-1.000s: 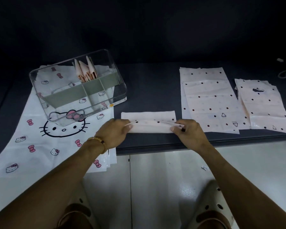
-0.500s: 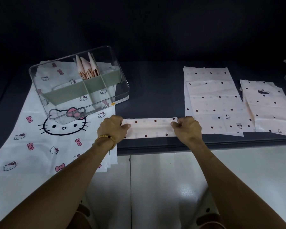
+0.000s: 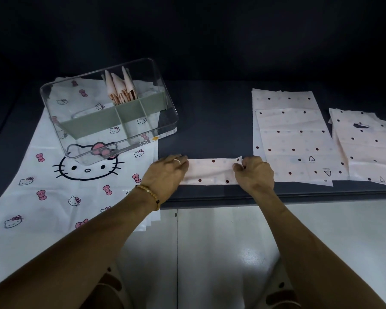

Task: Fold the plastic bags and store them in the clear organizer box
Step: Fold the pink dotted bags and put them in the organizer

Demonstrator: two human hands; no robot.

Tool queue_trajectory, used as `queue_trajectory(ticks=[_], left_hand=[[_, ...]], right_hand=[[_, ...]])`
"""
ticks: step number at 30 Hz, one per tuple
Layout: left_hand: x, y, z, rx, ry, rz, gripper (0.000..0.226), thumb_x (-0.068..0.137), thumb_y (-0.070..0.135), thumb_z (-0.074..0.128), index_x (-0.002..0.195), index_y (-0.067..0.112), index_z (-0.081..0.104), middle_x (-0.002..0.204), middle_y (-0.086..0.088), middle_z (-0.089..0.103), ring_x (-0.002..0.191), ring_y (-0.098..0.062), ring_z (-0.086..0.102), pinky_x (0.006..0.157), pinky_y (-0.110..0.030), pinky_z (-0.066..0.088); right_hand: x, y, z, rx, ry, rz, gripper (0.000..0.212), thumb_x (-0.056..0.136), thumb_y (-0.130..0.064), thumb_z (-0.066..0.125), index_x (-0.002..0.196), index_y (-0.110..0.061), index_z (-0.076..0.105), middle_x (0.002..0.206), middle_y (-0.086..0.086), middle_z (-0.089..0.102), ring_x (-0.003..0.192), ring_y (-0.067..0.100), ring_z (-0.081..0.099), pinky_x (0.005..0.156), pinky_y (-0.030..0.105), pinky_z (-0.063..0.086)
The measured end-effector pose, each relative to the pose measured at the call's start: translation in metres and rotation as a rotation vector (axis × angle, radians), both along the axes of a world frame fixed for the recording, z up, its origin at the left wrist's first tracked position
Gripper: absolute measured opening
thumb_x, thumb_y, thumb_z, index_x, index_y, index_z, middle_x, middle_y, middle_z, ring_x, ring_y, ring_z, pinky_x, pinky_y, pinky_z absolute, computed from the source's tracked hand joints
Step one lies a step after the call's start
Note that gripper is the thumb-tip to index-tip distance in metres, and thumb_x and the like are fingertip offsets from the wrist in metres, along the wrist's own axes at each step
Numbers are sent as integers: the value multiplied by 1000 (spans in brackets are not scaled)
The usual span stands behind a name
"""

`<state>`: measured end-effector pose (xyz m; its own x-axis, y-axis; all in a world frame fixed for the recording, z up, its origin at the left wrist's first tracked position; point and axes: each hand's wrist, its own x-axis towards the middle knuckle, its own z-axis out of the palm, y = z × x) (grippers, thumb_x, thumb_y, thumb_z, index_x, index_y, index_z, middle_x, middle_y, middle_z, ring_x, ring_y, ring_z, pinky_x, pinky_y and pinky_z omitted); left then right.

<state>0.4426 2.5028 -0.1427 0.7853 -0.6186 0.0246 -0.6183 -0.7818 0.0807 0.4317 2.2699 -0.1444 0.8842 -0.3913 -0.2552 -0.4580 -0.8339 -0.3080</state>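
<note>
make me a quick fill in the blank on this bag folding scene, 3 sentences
1. The folded strip between the two hands is pink with dark ____.
2. The clear organizer box sits on white bags printed with a cartoon ____ face.
3. The beaded bracelet is on the ____ wrist.

Missing words: dots; cat; left

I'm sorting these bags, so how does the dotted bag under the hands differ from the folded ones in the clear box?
The dotted bag lies flat on the counter as a long strip; the folded bags stand upright in the clear box as pointed packets. The strip is held by both hands; the packets are untouched. Both are pale pink.
</note>
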Motion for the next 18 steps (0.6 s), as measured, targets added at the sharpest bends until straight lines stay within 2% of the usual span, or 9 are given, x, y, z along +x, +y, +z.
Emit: queue_trajectory(ticks=[2, 4, 6, 8, 10, 12, 13, 15, 18], left_hand=[[-6, 7, -9, -5, 66, 28, 47, 93, 21, 58, 134, 1, 48, 143, -14, 45, 133, -29, 43, 108, -38, 36], [-9, 12, -18, -3, 124, 30, 56, 99, 34, 44, 145, 6, 31, 154, -9, 27, 142, -24, 24, 115, -34, 18], [-10, 13, -19, -28, 104, 25, 56, 98, 33, 47, 144, 4, 33, 152, -11, 30, 141, -27, 27, 115, -36, 20], [-10, 11, -18, -55, 116, 36, 54, 96, 30, 52, 140, 2, 39, 148, -13, 37, 138, -30, 33, 114, -41, 27], [-10, 11, -19, -81, 154, 48, 55, 97, 31, 49, 143, 3, 35, 150, -13, 34, 140, -27, 30, 115, -39, 27], [-11, 14, -21, -56, 161, 50, 56, 100, 32, 41, 147, 6, 25, 154, -10, 26, 144, -22, 21, 118, -35, 21], [-11, 15, -23, -50, 140, 40, 55, 100, 30, 42, 147, 5, 26, 153, -10, 27, 143, -23, 22, 117, -36, 22], [-13, 16, -23, -32, 119, 28, 52, 99, 25, 45, 144, 1, 32, 151, -14, 31, 141, -27, 27, 114, -41, 28], [-13, 15, -25, -10, 115, 29, 53, 100, 26, 43, 145, 2, 30, 152, -13, 28, 142, -26, 24, 116, -40, 24]], right_hand=[[0, 1, 4, -16, -8, -29, 29, 92, -41, 57, 87, -12, 58, 79, 6, 60, 85, 29, 64, 68, 30, 44], [-3, 7, 9, -149, -85, -51, 30, 88, -39, 62, 99, -11, 59, 92, 9, 63, 90, 31, 62, 73, 36, 47], [-8, 27, 11, -309, -252, 62, 27, 84, -26, 65, 105, -8, 61, 101, 13, 61, 96, 34, 56, 79, 41, 44], [-14, 61, 8, -262, -408, 347, 26, 82, -13, 62, 107, -5, 66, 110, 16, 63, 102, 35, 57, 85, 41, 45], [-19, 92, -3, -94, -315, 640, 44, 87, -8, 53, 131, -1, 54, 138, 18, 51, 128, 33, 46, 107, 41, 37], [-22, 101, -14, 0, -151, 700, 57, 96, -14, 42, 149, -5, 25, 158, 11, 21, 146, 24, 18, 120, 35, 14], [-22, 95, -17, 14, -134, 693, 57, 98, -17, 38, 151, -7, 19, 160, 8, 13, 148, 20, 10, 121, 33, 7], [-26, 75, -21, -18, -161, 717, 52, 102, -22, 33, 151, -10, 19, 160, 5, 11, 148, 18, 6, 121, 32, 2], [-29, 38, -23, -85, -147, 750, 52, 104, -31, 23, 152, -13, 13, 160, 0, 6, 147, 13, -1, 119, 28, -4]])
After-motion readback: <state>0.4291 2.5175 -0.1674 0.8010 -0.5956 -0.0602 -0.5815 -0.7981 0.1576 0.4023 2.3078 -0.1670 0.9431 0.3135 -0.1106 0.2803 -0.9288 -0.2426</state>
